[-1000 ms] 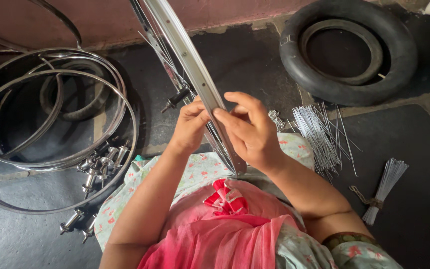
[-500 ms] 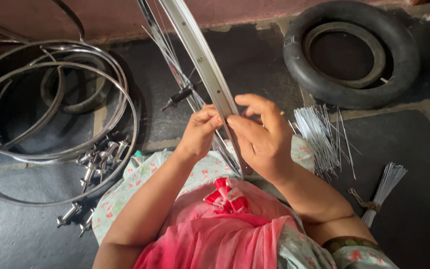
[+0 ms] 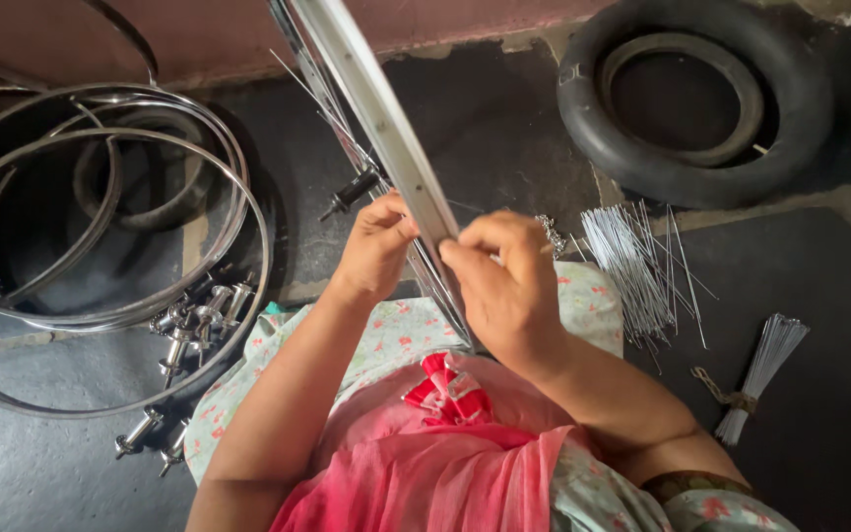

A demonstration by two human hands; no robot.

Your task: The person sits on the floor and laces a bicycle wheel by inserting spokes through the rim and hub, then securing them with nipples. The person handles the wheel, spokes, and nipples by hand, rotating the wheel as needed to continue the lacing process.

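A shiny metal wheel rim (image 3: 376,108) stands on edge and runs from the top of the view down to my lap, with thin spokes and a dark hub (image 3: 352,192) behind it. My left hand (image 3: 376,246) grips the rim's left side, fingers curled around it. On the rim's right side, my right hand (image 3: 504,281) pinches at the rim's edge with thumb and fingertips; what it pinches is too small to tell.
Several bare metal rims (image 3: 100,246) lie stacked on the left, with a pile of metal hubs (image 3: 194,315) at their edge. Loose spokes (image 3: 632,266) and a tied spoke bundle (image 3: 760,369) lie on the right. A black tyre (image 3: 696,99) sits at top right.
Both hands have slid a little down and right along the rim, and my right hand's fingers have closed into a tighter pinch at its edge.
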